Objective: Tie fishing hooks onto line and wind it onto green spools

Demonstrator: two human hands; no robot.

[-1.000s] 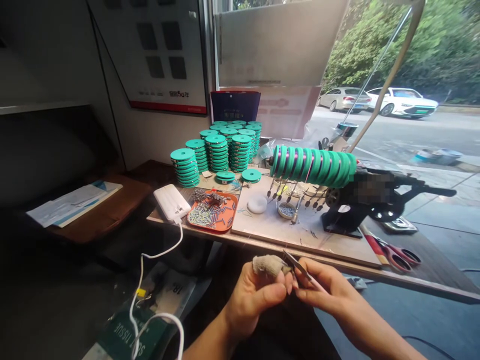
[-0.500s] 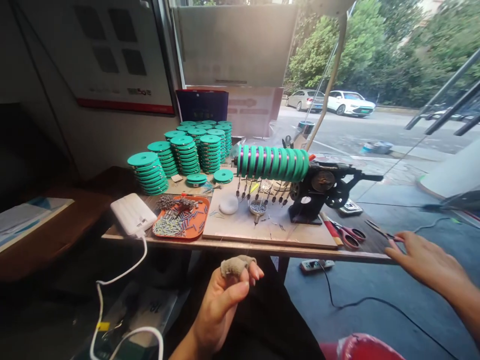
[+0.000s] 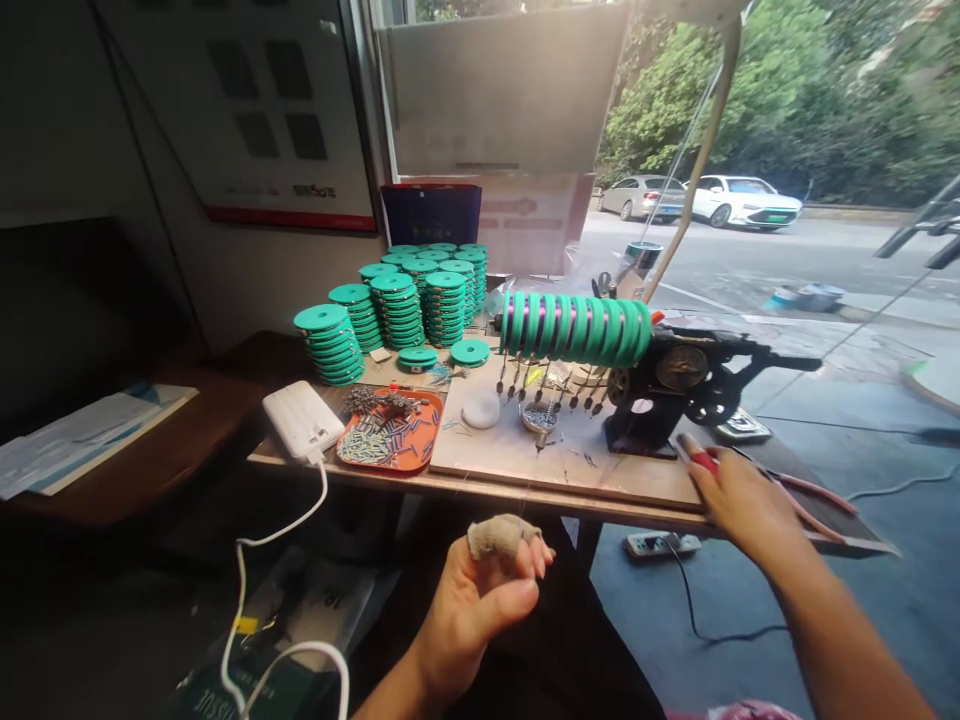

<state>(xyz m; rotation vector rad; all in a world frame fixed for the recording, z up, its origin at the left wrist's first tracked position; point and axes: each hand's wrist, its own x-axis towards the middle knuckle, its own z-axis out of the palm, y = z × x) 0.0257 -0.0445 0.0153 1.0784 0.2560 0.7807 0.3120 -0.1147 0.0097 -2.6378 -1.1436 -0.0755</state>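
Note:
My left hand (image 3: 480,595) is held up below the table's front edge. One finger is wrapped in a beige cloth bandage (image 3: 499,535), and the thumb is pinched against the curled fingers; what they hold is too small to see. My right hand (image 3: 739,500) lies on the table to the right, fingers together and pressed down over red-handled scissors (image 3: 814,492), whose handles stick out to the right. The fingertips reach a red tool (image 3: 701,460) beside the black hand-crank winder (image 3: 679,395). That winder carries a row of green spools (image 3: 574,328) with hooks hanging beneath.
Stacks of green spools (image 3: 401,305) stand at the back left of the wooden table (image 3: 525,485). An orange tray (image 3: 390,440) of small metal parts, a white power bank (image 3: 301,420) with its cable, a white disc (image 3: 481,409) and a small dish (image 3: 538,417) lie nearby. A power strip (image 3: 660,544) lies on the floor.
My right hand left the left hand, reached out to the far right of the table, then came back left onto the scissors. The thin metal tool it held is gone from it.

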